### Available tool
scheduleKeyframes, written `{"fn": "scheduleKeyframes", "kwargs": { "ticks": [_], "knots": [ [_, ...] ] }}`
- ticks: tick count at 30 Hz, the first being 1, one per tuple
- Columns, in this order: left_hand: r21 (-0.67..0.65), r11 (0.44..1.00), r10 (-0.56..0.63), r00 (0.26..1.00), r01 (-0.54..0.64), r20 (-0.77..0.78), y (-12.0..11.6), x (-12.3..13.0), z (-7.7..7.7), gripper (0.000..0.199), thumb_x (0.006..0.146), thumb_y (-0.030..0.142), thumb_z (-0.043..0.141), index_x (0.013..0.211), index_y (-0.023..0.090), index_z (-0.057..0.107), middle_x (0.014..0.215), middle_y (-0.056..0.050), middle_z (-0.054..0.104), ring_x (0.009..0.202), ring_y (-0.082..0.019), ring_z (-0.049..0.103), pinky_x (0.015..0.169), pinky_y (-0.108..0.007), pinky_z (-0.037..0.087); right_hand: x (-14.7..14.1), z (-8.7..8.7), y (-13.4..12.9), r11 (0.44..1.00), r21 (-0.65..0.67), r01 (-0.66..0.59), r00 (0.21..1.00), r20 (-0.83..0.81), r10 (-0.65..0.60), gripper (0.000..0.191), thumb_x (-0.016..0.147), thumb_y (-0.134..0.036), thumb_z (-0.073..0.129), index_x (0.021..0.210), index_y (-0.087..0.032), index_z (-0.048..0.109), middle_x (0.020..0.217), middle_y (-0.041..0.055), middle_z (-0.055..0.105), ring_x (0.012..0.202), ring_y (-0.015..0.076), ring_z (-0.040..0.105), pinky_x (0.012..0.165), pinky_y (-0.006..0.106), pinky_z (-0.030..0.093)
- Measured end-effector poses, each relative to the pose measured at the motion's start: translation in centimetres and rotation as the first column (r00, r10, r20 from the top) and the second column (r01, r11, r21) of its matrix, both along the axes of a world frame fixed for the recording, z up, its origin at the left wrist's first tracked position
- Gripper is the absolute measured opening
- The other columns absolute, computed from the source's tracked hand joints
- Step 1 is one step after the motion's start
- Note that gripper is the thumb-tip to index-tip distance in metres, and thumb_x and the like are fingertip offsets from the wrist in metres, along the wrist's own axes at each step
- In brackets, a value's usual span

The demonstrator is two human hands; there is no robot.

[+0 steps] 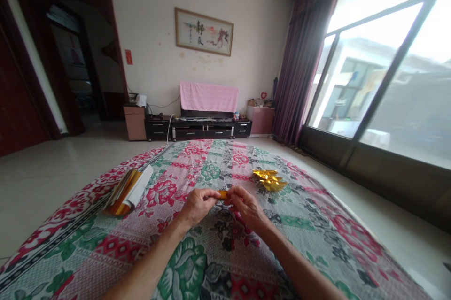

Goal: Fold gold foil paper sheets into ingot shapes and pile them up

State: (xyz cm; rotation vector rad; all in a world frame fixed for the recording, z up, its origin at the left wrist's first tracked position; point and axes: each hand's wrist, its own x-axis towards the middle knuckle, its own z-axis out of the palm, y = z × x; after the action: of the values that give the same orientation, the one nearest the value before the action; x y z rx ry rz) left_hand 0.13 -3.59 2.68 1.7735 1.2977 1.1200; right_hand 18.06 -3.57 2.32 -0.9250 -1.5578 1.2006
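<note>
The left hand and right hand pinch a small, shiny gold foil strip (pointed gold foil shapes lie far right).

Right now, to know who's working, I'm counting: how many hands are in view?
2: the left hand and right hand, gripping opposite ends of the small gold piece.

Brush writing on a framed picture
Of two large dark characters, one above the other, the upper looks like 靜; the lower is too blurred to read for certain. Smaller writing to their left is illegible, as are any marks on the red paper slip.
</note>
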Motion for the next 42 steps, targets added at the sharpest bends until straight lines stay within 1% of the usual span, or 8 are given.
{"fn": "scheduleKeyframes", "kwargs": {
  "ticks": [7,12,18,21,27,31,36,42],
  "knots": [
    [0.002,1.0,-0.005,0.997,0.005,0.078,0.09,0.17,-0.38,0.024,0.071,0.029,0.057,0.085,0.015,0.072,0.067,-0.002,0.067,0.059,-0.013,0.055,0.054,-0.021,0.039,0.23,-0.29,0.25,0.997,0.081,0.0,1.0,-0.013,0.001,0.028,0.08,-0.045,0.053,0.089,-0.02,0.062,0.086,0.0051,0.065,0.081,0.0175,0.062,0.069,0.029,0.048],
    [0.013,1.0,0.002,0.996,-0.003,0.085,0.0,0.33,-0.32,0.024,0.071,0.029,0.057,0.085,0.016,0.071,0.063,-0.001,0.065,0.055,-0.012,0.052,0.052,-0.02,0.037,0.14,-0.14,0.01,0.989,0.146,0.025,1.0,0.013,-0.027,0.024,0.084,-0.04,0.047,0.092,-0.021,0.06,0.089,0.0048,0.064,0.083,0.0173,0.061,0.069,0.028,0.048],
    [0.019,1.0,0.023,0.996,-0.025,0.081,-0.26,0.48,-0.03,0.022,0.071,0.028,0.057,0.083,0.016,0.071,0.063,-0.001,0.065,0.056,-0.012,0.054,0.051,-0.02,0.037,0.14,0.11,-0.34,0.973,0.231,0.016,0.998,0.062,-0.031,0.016,0.084,-0.034,0.05,0.086,-0.019,0.056,0.082,0.0022,0.062,0.069,0.0129,0.058,0.061,0.023,0.046],
    [0.029,0.999,0.03,0.997,-0.032,0.067,-0.31,0.51,0.04,0.022,0.072,0.028,0.056,0.083,0.016,0.07,0.064,-0.001,0.066,0.055,-0.012,0.055,0.051,-0.021,0.038,0.23,0.2,-0.36,0.951,0.306,0.043,0.994,0.079,-0.07,0.012,0.081,-0.029,0.052,0.084,-0.018,0.058,0.078,0.0012,0.061,0.063,0.0109,0.054,0.056,0.02,0.043],
    [0.118,0.993,0.022,0.998,-0.03,0.066,-0.31,0.61,0.1,0.019,0.073,0.024,0.055,0.086,0.017,0.068,0.077,-0.002,0.07,0.068,-0.014,0.062,0.064,-0.021,0.045,0.31,0.24,0.02,0.853,0.504,0.137,0.957,0.153,-0.245,0.01,0.078,-0.023,0.055,0.078,-0.018,0.064,0.083,0.0039,0.064,0.07,0.0134,0.056,0.062,0.022,0.043],
    [0.193,0.981,0.008,0.999,-0.014,0.033,-0.53,0.7,0.31,0.019,0.076,0.022,0.052,0.087,0.018,0.067,0.08,-0.002,0.07,0.072,-0.014,0.063,0.067,-0.021,0.047,0.23,-0.07,0.16,0.859,0.481,0.178,0.95,0.145,-0.277,0.014,0.077,-0.024,0.056,0.086,-0.017,0.064,0.077,0.0031,0.065,0.06,0.0117,0.054,0.054,0.02,0.041],
    [0.262,0.965,-0.006,1.0,0.006,-0.001,-0.54,0.58,0.16,0.02,0.077,0.018,0.051,0.088,0.02,0.068,0.087,-0.002,0.07,0.08,-0.014,0.063,0.073,-0.021,0.048,0.21,-0.25,0.09,0.874,0.433,0.219,0.942,0.14,-0.305,0.014,0.077,-0.026,0.056,0.08,-0.016,0.064,0.063,0.0012,0.061,0.049,0.0092,0.044,0.045,0.018,0.034],
    [0.316,0.948,-0.054,0.999,0.05,0.004,-0.54,0.36,0.28,0.023,0.079,0.017,0.051,0.093,0.021,0.068,0.09,-0.002,0.068,0.084,-0.014,0.063,0.075,-0.021,0.048,0.15,-0.23,0.22,0.88,0.404,0.249,0.942,0.11,-0.317,0.014,0.074,-0.027,0.058,0.078,-0.015,0.065,0.06,0.0004,0.06,0.049,0.0088,0.044,0.045,0.018,0.033]
  ]
}}
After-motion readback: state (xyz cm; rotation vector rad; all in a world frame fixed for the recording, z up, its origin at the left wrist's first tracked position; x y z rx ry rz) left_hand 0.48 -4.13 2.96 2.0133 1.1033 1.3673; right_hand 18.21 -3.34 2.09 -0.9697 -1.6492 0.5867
